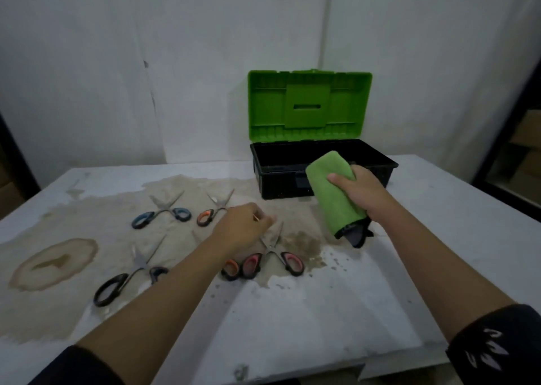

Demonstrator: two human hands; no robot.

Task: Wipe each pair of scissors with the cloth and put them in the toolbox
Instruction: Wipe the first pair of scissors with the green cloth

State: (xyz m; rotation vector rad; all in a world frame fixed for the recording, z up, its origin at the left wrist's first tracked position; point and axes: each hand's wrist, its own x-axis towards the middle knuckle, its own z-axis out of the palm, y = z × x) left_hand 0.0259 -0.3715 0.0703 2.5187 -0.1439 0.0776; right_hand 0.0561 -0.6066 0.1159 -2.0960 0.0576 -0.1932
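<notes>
Several pairs of scissors lie open on the stained table (pixel 292 326): a blue-handled pair (pixel 161 212), an orange-handled pair (pixel 214 210), a black-handled pair (pixel 128 276) and a pink-handled pair (pixel 273 257). One more orange handle (pixel 231 270) shows from under my left forearm. My left hand (pixel 244 228) is low over the table between the orange and pink pairs, fingers curled downward; whether it holds anything is hidden. My right hand (pixel 361 190) grips a folded green cloth (pixel 333 193) in front of the toolbox (pixel 386 165), whose green lid (pixel 310 103) stands open.
The toolbox's black base sits at the back of the table against a white wall. A brown ring-shaped stain (pixel 55 263) marks the table at the left, and brown stains spread under the scissors. The table's right and near parts are bare white.
</notes>
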